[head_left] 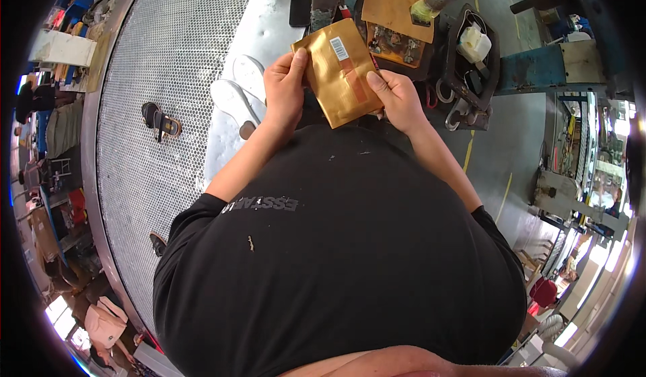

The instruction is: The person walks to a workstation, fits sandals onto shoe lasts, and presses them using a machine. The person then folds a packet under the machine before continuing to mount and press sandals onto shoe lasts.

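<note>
Head view: the pouch (342, 74), gold with a label and a tape strip, is lifted clear of the worktop (471, 81) and looks sealed; opening it seems not yet begun. The left hand (284, 89) pinches its left edge, the right hand (397, 97) its right edge, both closed on it, just above the black shirt (336, 242).

i hold the envelope (340, 73) between my left hand (284, 87) and right hand (397, 97). a phone (300, 9) lies beyond it, a sandal (160, 121) far left.

A grey concrete floor (511, 128) with yellow lines meets a curved perforated metal platform (168, 74), brightly daylit.
</note>
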